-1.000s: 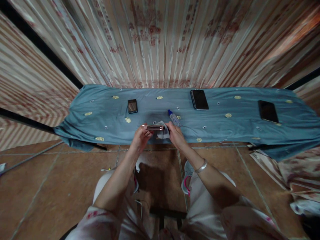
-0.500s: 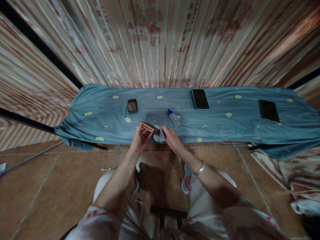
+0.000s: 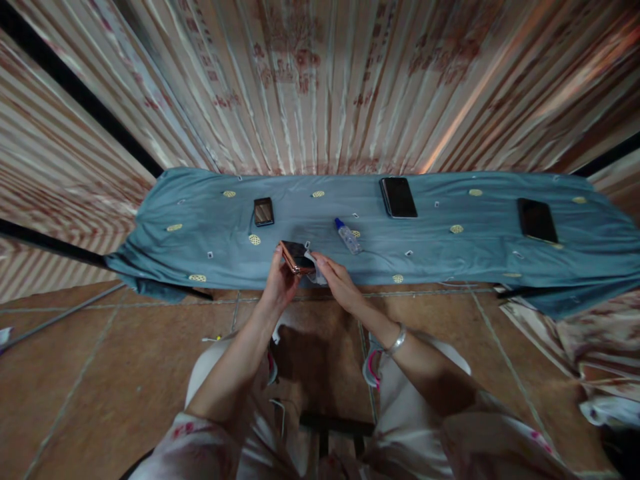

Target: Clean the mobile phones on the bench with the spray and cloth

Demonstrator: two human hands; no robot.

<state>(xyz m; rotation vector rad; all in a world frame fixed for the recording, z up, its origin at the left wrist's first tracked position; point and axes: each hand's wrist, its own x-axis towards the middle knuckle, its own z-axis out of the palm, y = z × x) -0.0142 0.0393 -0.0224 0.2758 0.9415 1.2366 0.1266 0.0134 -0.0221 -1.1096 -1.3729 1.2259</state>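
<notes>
My left hand (image 3: 281, 283) is closed around the left side of a phone (image 3: 296, 256) with a copper-coloured edge and a dark face, tilted above the front edge of the table. In my right hand (image 3: 338, 279) a thin whitish cloth (image 3: 316, 273) is pinched, touching the phone's right end. Part of the cloth is hidden behind the fingers and the phone. Just beyond my right hand, a clear spray bottle (image 3: 349, 237) with a blue top lies on its side.
A blue patterned cloth (image 3: 220, 227) covers the long table. On it lie a small dark phone-like device (image 3: 263, 211) at left, a black tablet-like device (image 3: 399, 197) right of centre and another dark device (image 3: 537, 221) far right. A striped curtain (image 3: 310, 120) hangs behind.
The phone has turned so that its dark face shows more. My right hand has shifted slightly left with the cloth along the phone's end.
</notes>
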